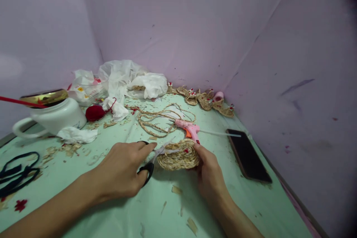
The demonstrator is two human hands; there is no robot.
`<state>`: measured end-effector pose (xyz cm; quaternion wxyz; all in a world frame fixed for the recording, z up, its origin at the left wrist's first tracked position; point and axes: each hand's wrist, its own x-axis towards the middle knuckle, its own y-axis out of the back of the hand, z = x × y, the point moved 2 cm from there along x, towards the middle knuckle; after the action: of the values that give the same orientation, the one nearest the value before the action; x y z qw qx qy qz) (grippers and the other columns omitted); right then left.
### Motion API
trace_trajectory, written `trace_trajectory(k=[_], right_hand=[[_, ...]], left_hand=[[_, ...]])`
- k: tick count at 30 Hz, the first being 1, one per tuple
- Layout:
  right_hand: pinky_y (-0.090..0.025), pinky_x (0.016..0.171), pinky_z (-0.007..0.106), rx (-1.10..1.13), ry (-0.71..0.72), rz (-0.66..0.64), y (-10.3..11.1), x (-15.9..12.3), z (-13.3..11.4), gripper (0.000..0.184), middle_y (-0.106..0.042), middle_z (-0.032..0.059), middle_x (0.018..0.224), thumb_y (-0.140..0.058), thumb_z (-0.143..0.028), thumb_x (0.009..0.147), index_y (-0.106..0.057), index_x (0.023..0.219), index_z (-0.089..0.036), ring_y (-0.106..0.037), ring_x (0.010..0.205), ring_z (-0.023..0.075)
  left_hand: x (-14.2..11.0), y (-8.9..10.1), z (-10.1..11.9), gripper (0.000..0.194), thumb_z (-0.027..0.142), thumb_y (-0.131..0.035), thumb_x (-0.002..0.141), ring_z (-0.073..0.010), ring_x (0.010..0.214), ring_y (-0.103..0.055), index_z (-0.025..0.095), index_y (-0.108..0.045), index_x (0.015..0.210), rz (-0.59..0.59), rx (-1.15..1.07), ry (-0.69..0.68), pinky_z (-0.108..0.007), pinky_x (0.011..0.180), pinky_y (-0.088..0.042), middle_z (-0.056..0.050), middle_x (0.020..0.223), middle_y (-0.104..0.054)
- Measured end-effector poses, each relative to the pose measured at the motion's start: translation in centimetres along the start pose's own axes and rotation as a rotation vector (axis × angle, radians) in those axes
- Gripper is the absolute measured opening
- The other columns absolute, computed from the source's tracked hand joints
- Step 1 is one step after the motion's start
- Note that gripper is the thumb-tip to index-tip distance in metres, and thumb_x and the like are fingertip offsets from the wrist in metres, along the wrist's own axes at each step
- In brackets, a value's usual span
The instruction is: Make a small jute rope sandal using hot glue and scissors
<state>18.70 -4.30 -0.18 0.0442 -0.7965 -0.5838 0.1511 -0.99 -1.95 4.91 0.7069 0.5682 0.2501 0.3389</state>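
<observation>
My left hand [126,169] is closed on a pair of scissors [150,168], with fingers through the black handles. The metal blades are spread and reach to the left end of a coiled, oval piece of woven straw [178,160]. That straw piece has a small red spot on it. My right hand [209,169] grips its right end, thumb on top and the other fingers mostly hidden. Just behind the straw piece lies a pink glue gun [187,125] with an orange trigger and a clear glue stick in its back.
A braided straw cord [152,124] lies behind the glue gun. A dark phone [249,158] rests at right. Several small straw slippers [205,101] line the back wall. At left are a white mug [60,117], red yarn [95,112], white plastic bags [119,76] and straw scraps [68,149].
</observation>
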Motion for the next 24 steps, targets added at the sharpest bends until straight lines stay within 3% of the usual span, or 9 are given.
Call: trace_trajectory(k=[3, 10, 19, 24], right_hand=[[-0.035, 0.046, 0.022, -0.055, 0.045, -0.046, 0.0, -0.2, 0.1, 0.029, -0.054, -0.0024, 0.055, -0.052, -0.038, 0.080, -0.057, 0.060, -0.017, -0.046, 0.054, 0.0136], [-0.041, 0.063, 0.024, -0.352, 0.185, -0.113, -0.6, -1.3, -1.3, 0.034, -0.064, 0.0007, 0.069, -0.047, -0.043, 0.084, -0.067, 0.075, -0.017, -0.054, 0.067, 0.0174], [-0.042, 0.061, 0.024, -0.337, 0.179, -0.101, -0.5, -1.3, -0.8, 0.038, -0.067, 0.0022, 0.073, -0.045, -0.047, 0.084, -0.069, 0.080, -0.017, -0.056, 0.069, 0.0188], [-0.042, 0.061, 0.025, -0.325, 0.165, -0.100, -0.9, -1.4, -1.5, 0.037, -0.065, 0.0014, 0.068, -0.045, -0.046, 0.083, -0.066, 0.074, -0.017, -0.056, 0.064, 0.0183]], left_hand=[[0.0, -0.3, 0.5, 0.056, 0.021, -0.046, 0.071, -0.0279, 0.089, -0.062, 0.016, -0.045, 0.126, -0.082, 0.104, 0.029, -0.040, 0.074, -0.049, -0.012, 0.101, -0.064], [-0.1, -0.4, 0.8, 0.059, 0.017, -0.045, 0.070, -0.0259, 0.082, -0.063, 0.017, -0.042, 0.129, -0.111, 0.142, 0.044, -0.037, 0.070, -0.048, -0.011, 0.096, -0.065], [-0.4, -0.8, 0.7, 0.060, 0.008, -0.038, 0.073, -0.0272, 0.078, -0.063, 0.009, -0.036, 0.134, -0.127, 0.196, 0.002, -0.038, 0.061, -0.048, -0.014, 0.095, -0.064], [-0.4, -1.2, 0.4, 0.055, 0.008, -0.040, 0.072, -0.0240, 0.077, -0.064, 0.017, -0.044, 0.126, -0.092, 0.085, 0.002, -0.033, 0.065, -0.048, -0.010, 0.091, -0.067]])
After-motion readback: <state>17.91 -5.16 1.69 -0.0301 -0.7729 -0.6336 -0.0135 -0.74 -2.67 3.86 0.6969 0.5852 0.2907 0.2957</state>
